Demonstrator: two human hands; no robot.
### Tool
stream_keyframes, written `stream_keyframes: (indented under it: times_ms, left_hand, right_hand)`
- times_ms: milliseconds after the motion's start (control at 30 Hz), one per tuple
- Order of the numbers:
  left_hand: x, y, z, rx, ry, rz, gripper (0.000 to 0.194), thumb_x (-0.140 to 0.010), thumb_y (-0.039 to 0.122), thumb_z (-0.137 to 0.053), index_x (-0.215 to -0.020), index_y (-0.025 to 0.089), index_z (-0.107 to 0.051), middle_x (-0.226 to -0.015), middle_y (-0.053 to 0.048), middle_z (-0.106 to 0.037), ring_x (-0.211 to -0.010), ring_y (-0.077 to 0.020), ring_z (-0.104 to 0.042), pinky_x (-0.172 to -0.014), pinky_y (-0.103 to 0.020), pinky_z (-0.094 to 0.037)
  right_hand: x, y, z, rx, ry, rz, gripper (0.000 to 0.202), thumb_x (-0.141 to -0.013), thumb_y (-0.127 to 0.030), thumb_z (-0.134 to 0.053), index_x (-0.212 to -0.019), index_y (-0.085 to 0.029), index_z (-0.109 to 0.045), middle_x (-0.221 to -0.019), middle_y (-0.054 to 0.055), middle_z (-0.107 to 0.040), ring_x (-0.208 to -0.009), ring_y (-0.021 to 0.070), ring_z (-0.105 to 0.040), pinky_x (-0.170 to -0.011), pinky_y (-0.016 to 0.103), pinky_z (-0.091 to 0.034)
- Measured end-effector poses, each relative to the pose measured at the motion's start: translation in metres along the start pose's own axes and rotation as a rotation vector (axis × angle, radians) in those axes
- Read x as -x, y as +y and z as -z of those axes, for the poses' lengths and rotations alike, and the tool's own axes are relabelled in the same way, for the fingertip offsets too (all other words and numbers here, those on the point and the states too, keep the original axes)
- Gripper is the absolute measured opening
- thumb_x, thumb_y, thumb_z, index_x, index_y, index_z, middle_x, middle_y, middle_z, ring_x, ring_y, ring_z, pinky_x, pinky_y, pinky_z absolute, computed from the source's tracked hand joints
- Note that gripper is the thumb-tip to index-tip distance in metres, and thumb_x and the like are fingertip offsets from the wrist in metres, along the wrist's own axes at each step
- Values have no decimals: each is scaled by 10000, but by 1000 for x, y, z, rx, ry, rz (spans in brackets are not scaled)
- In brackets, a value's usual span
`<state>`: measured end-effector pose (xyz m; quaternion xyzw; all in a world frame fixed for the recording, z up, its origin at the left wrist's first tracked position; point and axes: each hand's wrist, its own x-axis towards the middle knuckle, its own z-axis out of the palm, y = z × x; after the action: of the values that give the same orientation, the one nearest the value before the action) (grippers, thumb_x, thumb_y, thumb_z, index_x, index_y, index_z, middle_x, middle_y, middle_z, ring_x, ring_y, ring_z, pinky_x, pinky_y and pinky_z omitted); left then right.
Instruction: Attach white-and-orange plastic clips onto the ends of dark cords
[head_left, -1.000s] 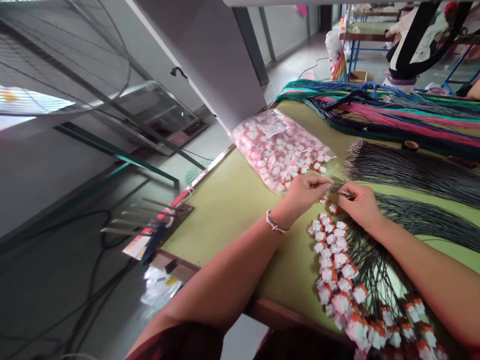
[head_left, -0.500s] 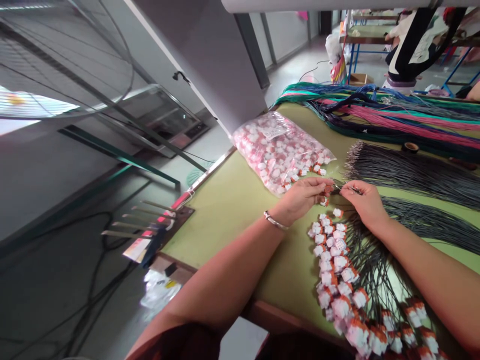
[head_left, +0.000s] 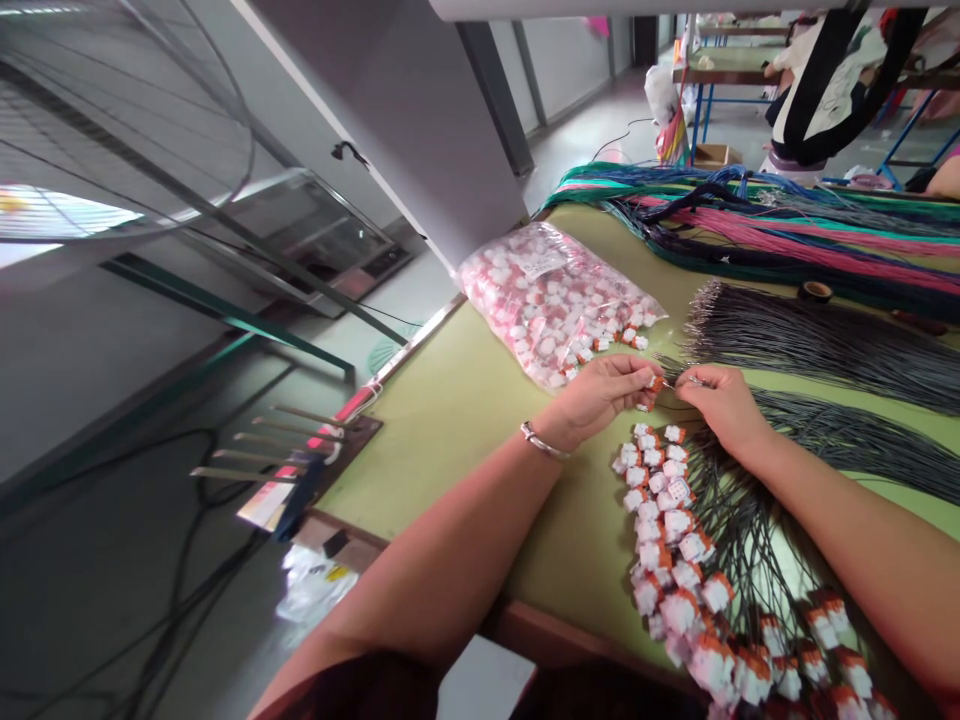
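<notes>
Clock: reads with twelve at the top of the view.
Left hand (head_left: 600, 393): pinches a small connector (head_left: 655, 384) narrowly between thumb and fingertips, pointing toward three o'clock.
Right hand (head_left: 726, 405): holds a few thin metal-ended wires (head_left: 700, 381) in a narrow pinch, pointing toward nine o'clock.
Connector's place: sits in the gap at the left fingertips, at nine o'clock from the right fingertips and just beside them; lies nearer the left hand, in its grip.
Wire tip (head_left: 670, 386): juts from the right pinch toward nine o'clock, straight at the connector; runs its long axis roughly along the nine-to-three line. Cannot tell whether touching the connector, already inside it or just short of it.
Connector's axis: too small and too covered by fingers to tell.
Connector's look: shows orange on the exposed side, with a little white; appears blocky and hard, to judge by the loose pieces nearby.
Wires' look: gleam silvery at the ends, thin and close together; too fine to count.
Wired connectors (head_left: 679, 525): lie in a curved row at six o'clock from the hands, white with orange ends, on black leads.
Bag (head_left: 551, 300): lies at eleven o'clock from the left hand, clear plastic, full of white and orange pieces.
Black wire bundle (head_left: 817, 345): stretches at two o'clock from the right hand, with metal ends toward nine o'clock.
Table (head_left: 450, 430): spreads under everything, yellow-green.
</notes>
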<state>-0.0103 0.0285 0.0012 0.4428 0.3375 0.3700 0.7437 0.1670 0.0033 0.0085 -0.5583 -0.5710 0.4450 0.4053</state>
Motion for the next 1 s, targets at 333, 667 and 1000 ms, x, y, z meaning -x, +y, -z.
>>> stream_keyframes:
  times_ms: [333,667,1000]
  left_hand:
    - [0,1,-5,-273,66,-61,173,-657,222,-782,-806,146,-738,-629,-12,-670,-561,-87,-583,-583,-223,-492]
    - [-3,-9,-9,-91,27,2,210,-607,244,-824,-768,141,-737,-650,-14,-672,-576,-81,-575,-583,-220,-489]
    - [-5,-14,-8,40,90,-1,197,-619,205,-815,-769,134,-708,-655,-4,-672,-592,-77,-595,-620,-214,-496]
  right_hand:
    - [-3,2,1,-87,-76,-118,135,-572,-283,-522,-544,-171,-592,-429,-65,-384,-444,75,-273,-465,244,-228]
    - [-1,3,1,-62,-90,-75,143,-578,-310,-522,-543,-174,-551,-484,-52,-433,-488,82,-330,-474,230,-248]
    - [0,2,-3,55,44,27,88,-569,-256,-507,-593,-182,-546,-517,-32,-497,-506,98,-383,-498,238,-309]
